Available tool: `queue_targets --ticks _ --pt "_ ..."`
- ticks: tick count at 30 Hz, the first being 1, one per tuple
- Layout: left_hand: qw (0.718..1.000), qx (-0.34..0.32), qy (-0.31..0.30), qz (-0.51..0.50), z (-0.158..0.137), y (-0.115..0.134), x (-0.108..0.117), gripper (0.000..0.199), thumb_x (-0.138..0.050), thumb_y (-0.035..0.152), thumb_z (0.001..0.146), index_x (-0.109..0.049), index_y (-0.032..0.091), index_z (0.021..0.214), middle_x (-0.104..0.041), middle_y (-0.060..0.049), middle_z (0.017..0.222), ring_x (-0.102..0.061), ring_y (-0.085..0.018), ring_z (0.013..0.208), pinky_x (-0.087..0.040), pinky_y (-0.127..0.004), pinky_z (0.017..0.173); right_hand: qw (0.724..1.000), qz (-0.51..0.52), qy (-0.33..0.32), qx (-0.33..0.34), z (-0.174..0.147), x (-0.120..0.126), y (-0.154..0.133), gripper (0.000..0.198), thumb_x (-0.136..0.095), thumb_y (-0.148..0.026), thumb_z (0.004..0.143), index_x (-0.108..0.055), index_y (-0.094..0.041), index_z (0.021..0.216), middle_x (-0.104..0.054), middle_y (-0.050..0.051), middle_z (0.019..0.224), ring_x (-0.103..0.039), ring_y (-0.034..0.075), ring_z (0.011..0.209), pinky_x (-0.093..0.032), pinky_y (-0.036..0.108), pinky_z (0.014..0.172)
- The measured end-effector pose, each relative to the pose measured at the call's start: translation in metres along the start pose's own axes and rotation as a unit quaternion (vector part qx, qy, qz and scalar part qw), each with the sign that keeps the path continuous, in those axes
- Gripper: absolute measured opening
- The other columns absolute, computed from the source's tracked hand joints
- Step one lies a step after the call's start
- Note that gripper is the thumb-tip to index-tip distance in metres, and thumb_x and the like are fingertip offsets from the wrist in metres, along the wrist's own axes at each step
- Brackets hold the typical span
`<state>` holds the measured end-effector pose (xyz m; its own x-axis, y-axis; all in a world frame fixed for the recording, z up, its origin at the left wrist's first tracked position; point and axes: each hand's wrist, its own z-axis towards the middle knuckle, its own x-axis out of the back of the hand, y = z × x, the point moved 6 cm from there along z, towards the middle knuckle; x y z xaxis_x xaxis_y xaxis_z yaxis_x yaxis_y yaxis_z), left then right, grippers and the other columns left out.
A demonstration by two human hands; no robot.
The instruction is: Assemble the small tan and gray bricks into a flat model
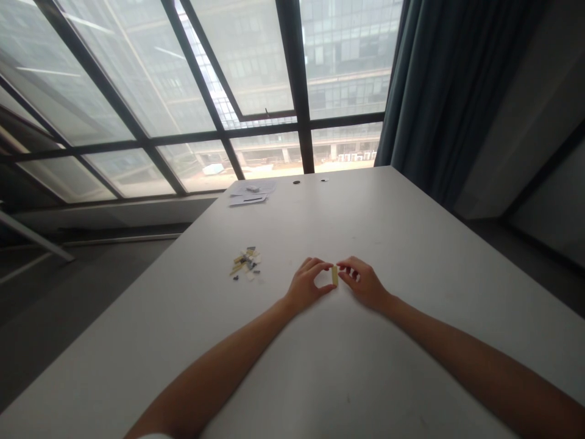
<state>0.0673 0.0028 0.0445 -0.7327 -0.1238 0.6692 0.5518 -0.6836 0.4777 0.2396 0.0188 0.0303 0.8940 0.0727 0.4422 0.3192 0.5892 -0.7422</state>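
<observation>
A small, narrow yellow block is held lengthwise between the thumb and index finger of my left hand, low over the white table. Close by its right side is my right hand, its thumb and index finger curled toward each other. Whether those fingertips pinch something tiny or only touch the block is too small to tell. To the left lies a loose pile of small pieces in yellow, grey, white and black, apart from both hands.
The white table reaches to the window wall. Papers with a dark, pen-like item lie at its far left. Two small round fittings, one dark and one whitish, sit near the far edge. A dark curtain hangs at right.
</observation>
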Motion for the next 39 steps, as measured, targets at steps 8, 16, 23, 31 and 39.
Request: queue_targets --ticks 8,16,23,31,39 --pt "0.999 0.014 0.036 -0.004 0.0005 -0.0061 0.0019 0.043 -0.081 0.045 0.077 -0.070 0.024 0.113 -0.069 -0.006 0.096 -0.060 -0.022 0.095 -0.052 -0.038 0.087 0.997 -0.014 -0.045 0.063 -0.0021 -0.0028 -0.0101 0.039 -0.070 -0.040 0.089 -0.061 -0.023 0.124 -0.064 0.010 0.112 -0.061 0.021 0.089 -0.055 0.035 0.071" --pt "0.999 0.003 0.027 -0.022 -0.0005 -0.0091 0.0001 0.045 -0.082 0.045 0.075 -0.070 0.023 0.114 -0.070 -0.006 0.097 -0.060 -0.022 0.096 -0.051 -0.038 0.088 0.989 -0.063 -0.063 0.119 -0.0043 -0.0011 -0.0072 0.042 -0.067 -0.031 0.092 -0.058 -0.027 0.132 -0.063 0.011 0.119 -0.059 0.026 0.113 -0.058 0.040 0.083" --pt "0.999 0.004 0.025 -0.027 0.0001 -0.0076 0.0002 0.045 -0.081 0.046 0.076 -0.070 0.023 0.114 -0.070 -0.007 0.097 -0.060 -0.022 0.096 -0.052 -0.038 0.088 0.986 -0.082 -0.064 0.128 -0.0048 0.0001 -0.0074 0.043 -0.067 -0.030 0.091 -0.058 -0.027 0.133 -0.065 0.011 0.117 -0.061 0.026 0.111 -0.059 0.043 0.086" --pt "1.000 0.013 0.018 -0.019 0.0007 -0.0077 -0.0004 0.044 -0.080 0.046 0.077 -0.070 0.024 0.114 -0.070 -0.007 0.097 -0.060 -0.023 0.096 -0.052 -0.040 0.088 0.985 -0.093 -0.067 0.125 -0.0054 -0.0006 -0.0098 0.044 -0.066 -0.029 0.092 -0.056 -0.027 0.134 -0.063 0.011 0.120 -0.060 0.026 0.113 -0.058 0.043 0.088" --pt "1.000 0.023 -0.005 -0.013 0.0015 -0.0081 -0.0035 0.046 -0.081 0.043 0.077 -0.068 0.025 0.118 -0.068 -0.007 0.102 -0.058 -0.023 0.100 -0.051 -0.039 0.089 0.987 -0.097 -0.072 0.103 -0.0047 -0.0007 -0.0105 0.041 -0.068 -0.023 0.088 -0.058 -0.024 0.128 -0.064 0.011 0.116 -0.061 0.025 0.109 -0.058 0.039 0.086"
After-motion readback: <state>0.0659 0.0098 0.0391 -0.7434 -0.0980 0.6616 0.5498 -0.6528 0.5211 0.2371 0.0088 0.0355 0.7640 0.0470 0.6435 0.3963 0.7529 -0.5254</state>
